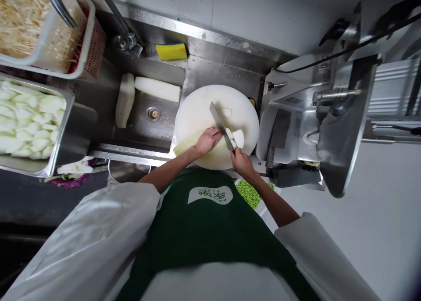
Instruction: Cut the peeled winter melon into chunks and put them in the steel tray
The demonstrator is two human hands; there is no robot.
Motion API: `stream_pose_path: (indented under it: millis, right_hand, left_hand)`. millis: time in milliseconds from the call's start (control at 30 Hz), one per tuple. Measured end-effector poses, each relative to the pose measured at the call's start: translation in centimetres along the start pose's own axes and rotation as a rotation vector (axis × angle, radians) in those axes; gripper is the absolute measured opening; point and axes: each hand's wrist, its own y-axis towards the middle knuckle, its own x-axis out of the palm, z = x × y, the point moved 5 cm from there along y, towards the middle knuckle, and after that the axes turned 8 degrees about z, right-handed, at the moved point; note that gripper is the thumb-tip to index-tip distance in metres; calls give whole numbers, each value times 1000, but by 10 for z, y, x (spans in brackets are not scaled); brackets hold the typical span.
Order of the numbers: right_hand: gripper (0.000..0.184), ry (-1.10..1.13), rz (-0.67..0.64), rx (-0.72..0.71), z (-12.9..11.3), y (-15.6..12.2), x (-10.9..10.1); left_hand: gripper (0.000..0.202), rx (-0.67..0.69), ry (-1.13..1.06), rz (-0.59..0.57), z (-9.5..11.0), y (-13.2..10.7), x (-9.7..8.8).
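Note:
A long pale peeled melon piece [189, 144] lies across the round white cutting board [200, 108]. My left hand [208, 140] presses down on it with curled fingers. My right hand [241, 160] grips the handle of a cleaver [219, 123], whose blade stands across the melon just right of my left fingers. A cut end piece [239, 137] lies to the right of the blade. A thin slice [226, 113] lies farther back on the board.
Two peeled melon slabs [158, 88] rest in the steel sink [144, 130]. A steel tray of cut white chunks [29, 121] sits at left, a basket of sprouts [23, 20] above it. A slicing machine [329, 121] stands right. A yellow sponge [171, 51] lies behind.

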Motion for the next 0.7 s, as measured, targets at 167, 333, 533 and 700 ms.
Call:
stream_pose_path:
  millis: [167,333,533,700]
  right_hand:
    - [32,-14,47,-9,8,-19,-17]
    - [30,-29,6,-10,12,-47,-25]
    - [28,1,-7,10,3,-32,-17]
    - [32,34,9,23,-9,-4,1]
  left_hand:
    - [39,-29,71,1,3,-4,-3]
    - [40,-18,105,-23,7,-2,-5]
    - [37,-26,74,-38,7,-1,-7]
    - [38,-22,46,-41,5,-2,-8]
